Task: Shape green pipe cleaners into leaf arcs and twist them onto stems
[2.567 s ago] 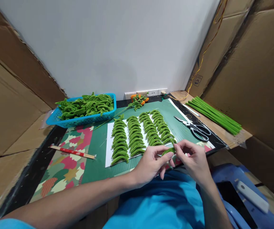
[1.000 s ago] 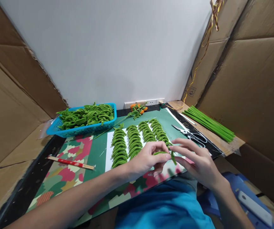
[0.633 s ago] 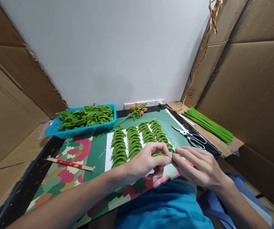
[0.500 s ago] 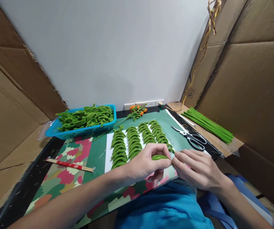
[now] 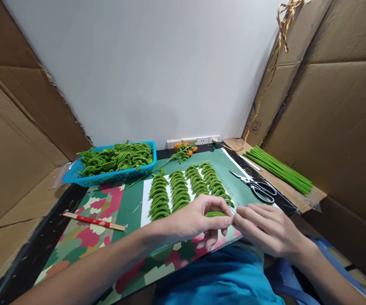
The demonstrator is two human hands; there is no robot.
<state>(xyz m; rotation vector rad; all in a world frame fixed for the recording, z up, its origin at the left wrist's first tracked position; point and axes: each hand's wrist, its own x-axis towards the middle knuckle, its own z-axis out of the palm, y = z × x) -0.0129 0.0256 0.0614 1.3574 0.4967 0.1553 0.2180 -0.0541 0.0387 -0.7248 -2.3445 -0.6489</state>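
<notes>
At the table's (image 5: 46,228) near edge: left hand (image 5: 198,218) pinching a leaf (image 5: 216,214); right hand (image 5: 268,228) at its end, grip hidden, can't tell. Rows (image 5: 179,192) beyond. Likely working that end; next move calls for steady left pinch.

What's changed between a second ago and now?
The right hand has gathered its spread fingers beside the left hand; the green end that showed between them is hidden, so I can't tell whether it is gripped. The left hand still pinches the green piece. Green rows, scissors and blue basket stayed put.
</notes>
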